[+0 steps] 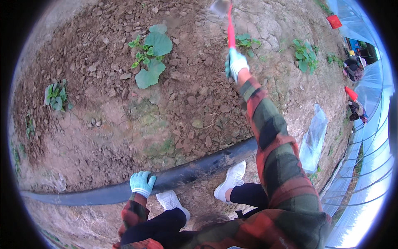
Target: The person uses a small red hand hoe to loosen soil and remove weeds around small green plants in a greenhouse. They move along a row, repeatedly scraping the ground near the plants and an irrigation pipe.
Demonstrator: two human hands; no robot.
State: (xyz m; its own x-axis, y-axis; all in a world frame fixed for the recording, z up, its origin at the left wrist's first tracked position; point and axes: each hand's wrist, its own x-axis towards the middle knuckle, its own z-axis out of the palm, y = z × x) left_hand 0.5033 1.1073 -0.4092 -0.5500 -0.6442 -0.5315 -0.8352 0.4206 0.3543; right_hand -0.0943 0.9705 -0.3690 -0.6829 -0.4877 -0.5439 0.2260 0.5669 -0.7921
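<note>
My right hand [237, 64], in a pale green and white work glove, is closed around the red handle of a hoe [231, 31] and reaches far forward. The hoe's metal blade [220, 7] is blurred, at the top edge of the view, over cracked soil. My left hand [142, 183], in a matching glove, rests on a black hose or pipe [199, 169] that lies across the ground before my white shoes. A leafy plant [155, 46] grows in loose, crumbled soil left of the hoe. A smaller plant [245, 42] stands just right of the handle.
More plants grow at the left [56, 95] and right [304, 56]. A clear plastic sheet [313, 140] lies on the soil right of my arm. Two people [354, 68] are low down near the plastic greenhouse wall [370, 124] at the far right, with red objects [334, 21] nearby.
</note>
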